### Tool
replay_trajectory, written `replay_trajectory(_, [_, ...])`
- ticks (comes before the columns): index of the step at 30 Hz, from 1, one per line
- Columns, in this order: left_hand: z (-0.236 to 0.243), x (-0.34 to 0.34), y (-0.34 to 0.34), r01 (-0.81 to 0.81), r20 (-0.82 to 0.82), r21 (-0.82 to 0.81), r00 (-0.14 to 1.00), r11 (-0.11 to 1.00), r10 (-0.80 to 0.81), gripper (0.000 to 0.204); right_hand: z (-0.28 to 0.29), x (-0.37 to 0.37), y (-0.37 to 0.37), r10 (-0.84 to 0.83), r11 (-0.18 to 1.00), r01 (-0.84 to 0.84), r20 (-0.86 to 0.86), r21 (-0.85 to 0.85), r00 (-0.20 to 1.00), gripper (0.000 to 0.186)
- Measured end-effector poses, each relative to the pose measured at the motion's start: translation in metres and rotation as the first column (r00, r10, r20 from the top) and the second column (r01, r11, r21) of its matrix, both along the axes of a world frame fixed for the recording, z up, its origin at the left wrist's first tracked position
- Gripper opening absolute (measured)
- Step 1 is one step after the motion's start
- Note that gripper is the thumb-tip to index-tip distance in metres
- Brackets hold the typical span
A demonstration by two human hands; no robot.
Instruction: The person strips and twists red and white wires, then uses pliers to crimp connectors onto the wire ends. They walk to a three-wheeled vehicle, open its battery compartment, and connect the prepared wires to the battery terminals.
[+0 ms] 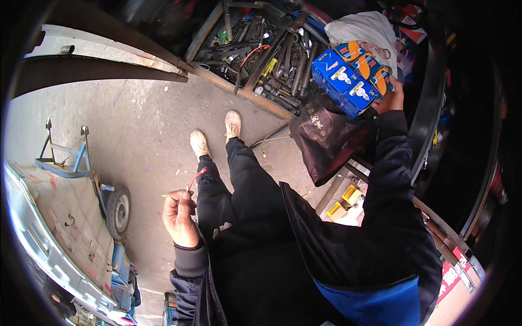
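Observation:
My left hand [183, 218] is closed in a pinch in front of my left leg. From its fingertips sticks out a short, thin red piece [198, 177] that looks like a wire, and a small yellow tip shows on the other side. My right hand [392, 99] reaches to the upper right, its fingers closed around the edge of a blue carton [342, 81] with bulb pictures on it. Several small orange-and-blue boxes [364, 66] sit along the carton's far side, close to my fingers. Part of my right hand's grip is hidden behind the boxes.
Beyond my feet stands a wooden-edged tray [231, 86] full of wrenches, sockets and other tools. A white plastic bag [365, 30] lies behind the carton, a dark bag [318, 136] below it. At left are a wheel [118, 213] and a blue metal frame [70, 173].

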State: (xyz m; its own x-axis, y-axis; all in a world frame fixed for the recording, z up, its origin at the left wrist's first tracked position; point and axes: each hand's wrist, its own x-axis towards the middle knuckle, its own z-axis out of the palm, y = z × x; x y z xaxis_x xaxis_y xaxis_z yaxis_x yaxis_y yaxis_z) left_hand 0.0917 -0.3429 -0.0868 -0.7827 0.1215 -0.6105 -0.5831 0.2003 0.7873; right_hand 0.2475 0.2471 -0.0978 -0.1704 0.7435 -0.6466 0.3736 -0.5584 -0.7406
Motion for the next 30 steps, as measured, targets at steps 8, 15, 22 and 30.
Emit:
replay_trajectory(8, [0.016, -0.002, 0.013, 0.081, -0.006, -0.013, 0.997, 0.997, -0.081, 0.018, -0.036, -0.022, -0.056, 0.107, 0.975, -0.126, 0.112, 0.181, 0.988, 0.073])
replay_trajectory(15, [0.025, 0.007, 0.026, 0.169, -0.096, 0.057, 0.982, 0.984, -0.163, 0.016, -0.08, -0.07, -0.125, 0.141, 0.824, -0.215, 0.179, 0.524, 0.974, 0.069])
replay_trajectory(22, [0.04, -0.01, 0.001, 0.315, -0.073, 0.164, 0.949, 0.935, -0.307, 0.011, -0.066, -0.082, -0.183, 0.226, 0.683, -0.519, 0.527, 0.514, 0.819, 0.09])
replay_trajectory(30, [0.054, -0.015, -0.046, 0.495, -0.082, 0.198, 0.869, 0.846, -0.488, 0.016, 0.011, 0.007, -0.386, 0.514, 0.837, -0.507, 0.021, 0.204, 0.857, 0.037])
